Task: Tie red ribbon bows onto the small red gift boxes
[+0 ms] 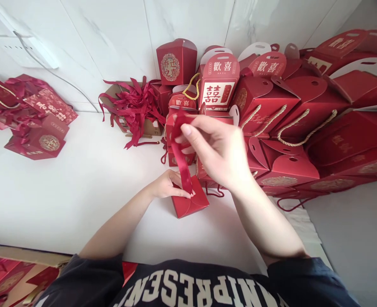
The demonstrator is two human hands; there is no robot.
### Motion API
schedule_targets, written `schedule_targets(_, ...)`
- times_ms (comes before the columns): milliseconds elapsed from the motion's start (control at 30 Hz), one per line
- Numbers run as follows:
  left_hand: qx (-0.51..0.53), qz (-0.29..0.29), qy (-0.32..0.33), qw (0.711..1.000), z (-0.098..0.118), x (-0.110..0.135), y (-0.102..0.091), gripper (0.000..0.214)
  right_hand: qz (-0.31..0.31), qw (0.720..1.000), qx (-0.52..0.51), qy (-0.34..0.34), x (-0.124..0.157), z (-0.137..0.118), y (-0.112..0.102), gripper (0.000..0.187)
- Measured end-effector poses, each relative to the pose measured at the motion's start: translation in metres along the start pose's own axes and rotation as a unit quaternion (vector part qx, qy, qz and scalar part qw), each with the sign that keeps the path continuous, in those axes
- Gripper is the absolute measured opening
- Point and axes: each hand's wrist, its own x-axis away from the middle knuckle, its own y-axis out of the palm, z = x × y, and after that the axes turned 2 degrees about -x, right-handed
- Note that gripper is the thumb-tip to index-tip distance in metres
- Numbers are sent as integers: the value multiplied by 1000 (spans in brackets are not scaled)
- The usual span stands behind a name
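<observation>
A small red gift box point(191, 204) with folded top flaps sits on the white tabletop in front of me. My left hand point(169, 185) is closed on its top, thumb and fingertips pressed at the middle where the flaps meet. From that spot a dark red ribbon point(183, 166) rises upward. Above the box, my right hand point(218, 145) pinches the ribbon's upper part between thumb and fingers. The right hand is slightly blurred, and some of its fingers are hidden behind the ribbon and thumb.
A cardboard box point(153, 127) heaped with loose red ribbons point(140, 104) stands by the tiled wall. Many red gift boxes point(268, 106) with rope handles crowd the right side. Several ribboned boxes point(44, 136) lie at left. An open carton point(22, 256) is at lower left.
</observation>
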Motion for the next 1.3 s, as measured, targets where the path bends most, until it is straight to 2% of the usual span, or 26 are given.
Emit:
schedule_targets(100, -9, -12, 11, 1000, 0, -1, -1, 16, -92, 992, 84, 29, 9, 14, 1, 17)
schedule_targets(200, -54, -12, 42, 998, -2, -4, -3, 13, -223, 948, 190, 125, 39, 24, -7, 29)
schedule_targets(233, -67, -10, 50, 996, -3, -4, -4, 15, -252, 933, 207, 151, 51, 27, -9, 29)
schedule_targets(300, -87, -5, 62, 994, -4, -5, -4, 19, -269, 927, 198, 172, 72, 35, -11, 21)
schedule_targets(433, -55, -8, 61, 997, -4, -5, -2, 17, -233, 952, 95, 173, 94, 51, -3, 29)
schedule_targets(600, -2, -4, 52, 999, -5, -3, -1, 17, -193, 965, -31, 176, 93, 65, 13, 30)
schedule_targets(700, -10, -15, 37, 999, -5, -3, -3, 15, -170, 962, -73, 199, 90, 70, 17, 20)
schedule_targets(767, -7, -26, 29, 999, -5, -3, -4, 13, -189, 954, -99, 210, 88, 72, 15, 17)
schedule_targets(867, -3, -39, 14, 999, -6, -3, -4, 16, -235, 938, -136, 213, 87, 73, 9, 23)
schedule_targets(967, -15, -31, 6, 999, -7, -3, -4, 19, -233, 933, -154, 227, 88, 75, 9, 20)
schedule_targets(1033, -22, -28, 10, 999, -7, -3, -5, 20, -195, 937, -155, 247, 91, 77, 14, 15)
schedule_targets(1200, -35, -37, 44, 998, -5, -5, -5, 14, -38, 937, -192, 288, 102, 79, 26, 14)
schedule_targets(1300, -60, -18, 45, 997, -6, -5, -6, 18, -12, 944, -186, 273, 106, 78, 29, 14)
